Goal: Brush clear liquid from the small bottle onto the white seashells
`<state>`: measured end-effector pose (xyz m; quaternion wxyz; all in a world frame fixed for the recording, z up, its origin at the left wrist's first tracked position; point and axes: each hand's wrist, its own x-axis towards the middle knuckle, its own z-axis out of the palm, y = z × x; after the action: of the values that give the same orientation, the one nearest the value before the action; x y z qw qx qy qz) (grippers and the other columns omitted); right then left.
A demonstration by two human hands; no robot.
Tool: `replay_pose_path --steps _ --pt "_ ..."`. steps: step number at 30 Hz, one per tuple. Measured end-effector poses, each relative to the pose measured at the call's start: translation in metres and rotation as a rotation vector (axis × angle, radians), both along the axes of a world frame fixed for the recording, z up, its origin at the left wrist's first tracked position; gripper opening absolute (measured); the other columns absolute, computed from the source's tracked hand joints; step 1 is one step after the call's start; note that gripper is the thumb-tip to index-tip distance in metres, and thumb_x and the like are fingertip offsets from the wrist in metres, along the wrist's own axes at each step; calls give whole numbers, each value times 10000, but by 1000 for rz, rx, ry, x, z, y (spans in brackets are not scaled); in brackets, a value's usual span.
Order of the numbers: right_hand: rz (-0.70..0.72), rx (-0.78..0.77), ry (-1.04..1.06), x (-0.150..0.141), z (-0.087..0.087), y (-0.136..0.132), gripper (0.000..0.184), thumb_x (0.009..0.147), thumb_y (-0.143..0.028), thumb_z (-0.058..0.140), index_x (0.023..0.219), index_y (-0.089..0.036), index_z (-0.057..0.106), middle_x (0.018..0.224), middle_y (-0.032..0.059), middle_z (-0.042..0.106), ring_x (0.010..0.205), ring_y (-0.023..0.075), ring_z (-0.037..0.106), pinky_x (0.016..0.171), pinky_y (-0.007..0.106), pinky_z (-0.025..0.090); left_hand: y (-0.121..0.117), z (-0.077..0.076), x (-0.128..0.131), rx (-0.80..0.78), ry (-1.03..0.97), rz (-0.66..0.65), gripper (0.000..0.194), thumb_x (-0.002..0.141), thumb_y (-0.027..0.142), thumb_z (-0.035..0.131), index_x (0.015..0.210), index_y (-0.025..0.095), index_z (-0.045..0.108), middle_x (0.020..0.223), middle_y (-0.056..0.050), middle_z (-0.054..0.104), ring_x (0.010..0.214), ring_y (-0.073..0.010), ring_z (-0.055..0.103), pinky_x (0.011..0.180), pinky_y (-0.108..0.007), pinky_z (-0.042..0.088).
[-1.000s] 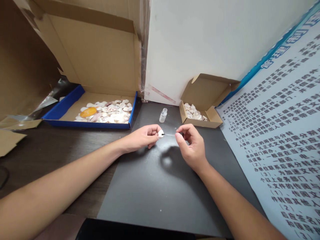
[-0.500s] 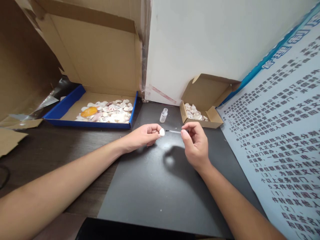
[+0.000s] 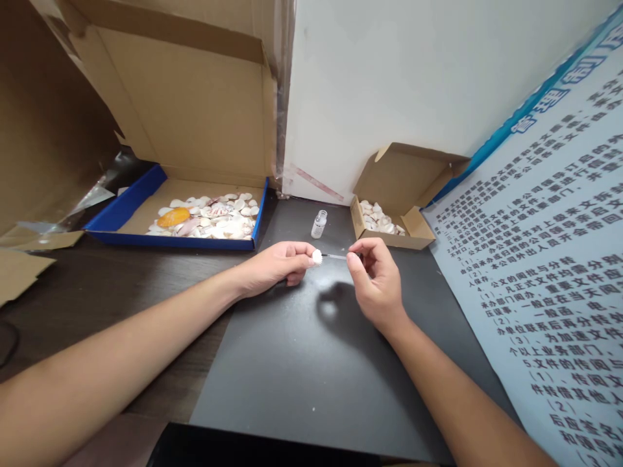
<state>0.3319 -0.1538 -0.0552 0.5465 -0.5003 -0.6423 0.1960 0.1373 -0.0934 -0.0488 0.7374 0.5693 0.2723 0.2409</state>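
Observation:
My left hand (image 3: 278,266) pinches a small white shell (image 3: 317,257) between thumb and fingers above a dark grey mat (image 3: 311,363). My right hand (image 3: 376,280) grips a thin brush (image 3: 335,257) by its cap, the tip touching the shell. A small clear bottle (image 3: 318,224) stands open just behind the hands. A blue-edged cardboard box (image 3: 131,201) at the back left holds several shells and one orange piece (image 3: 172,217). A small brown box (image 3: 413,224) at the back right holds several white shells.
A white wall panel rises behind the bottle. A large printed poster (image 3: 549,259) covers the right side. Cardboard sheets and clear plastic film (image 3: 73,207) lie at the far left on the dark wooden tabletop. A dark object edge shows at the bottom.
The brush tip drew away from the shell to the right half a second ago, and has now come back to touch it. My left hand barely shifted.

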Motion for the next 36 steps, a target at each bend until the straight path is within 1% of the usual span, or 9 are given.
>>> replay_pose_path --steps 5,8,10,12,18,22,27,32,36 --pt "84 -10 147 2 -6 0 95 972 -271 442 1005 -236 525 711 -45 422 541 105 369 517 261 312 -2 3 1 -95 -2 16 209 788 305 669 806 158 522 538 88 307 484 -54 282 501 -200 285" --pt "86 -28 68 1 -4 -1 60 945 -247 489 975 -225 536 697 -47 431 550 103 383 521 255 324 -2 3 0 -131 -5 26 186 779 283 655 800 158 518 553 85 306 490 -54 280 504 -201 285" --pt "37 -8 -15 0 0 -1 13 893 -210 551 904 -213 543 691 -44 452 565 102 391 524 245 336 -2 3 0 -140 -4 30 171 769 270 643 810 157 521 554 85 308 489 -53 276 505 -202 282" --pt "-9 34 -42 -1 3 -2 42 861 -185 572 849 -208 539 697 -39 476 575 101 396 529 239 344 -2 3 0 -136 2 38 158 754 252 633 818 157 524 547 86 309 486 -53 273 505 -202 280" --pt "61 11 8 -2 3 -3 26 893 -221 542 915 -210 552 684 -47 468 550 98 411 515 235 348 -3 4 0 -144 5 60 155 764 260 614 798 166 495 549 87 289 487 -55 252 504 -204 267" --pt "27 8 -82 -2 4 -3 37 866 -197 562 830 -198 568 683 -32 497 564 102 414 530 240 357 -3 5 0 -145 3 52 153 756 254 617 803 163 503 553 86 287 491 -57 246 512 -206 263" --pt "63 -20 -38 -1 5 -4 114 928 -246 499 890 -198 594 705 -17 540 557 108 444 539 254 373 -3 6 0 -149 12 58 148 753 245 605 796 165 488 561 82 287 500 -60 247 518 -210 254" --pt "7 31 -150 -3 7 -4 96 873 -200 563 778 -195 573 690 -22 525 557 103 424 536 246 367 -3 7 0 -152 6 51 144 747 233 598 787 168 477 555 85 273 506 -64 239 525 -210 254" --pt "22 28 -105 -3 7 -4 104 895 -218 536 797 -196 563 698 -20 534 564 104 445 534 239 374 -3 6 0 -163 -2 47 151 750 230 604 785 170 470 568 81 276 511 -63 236 525 -206 252"
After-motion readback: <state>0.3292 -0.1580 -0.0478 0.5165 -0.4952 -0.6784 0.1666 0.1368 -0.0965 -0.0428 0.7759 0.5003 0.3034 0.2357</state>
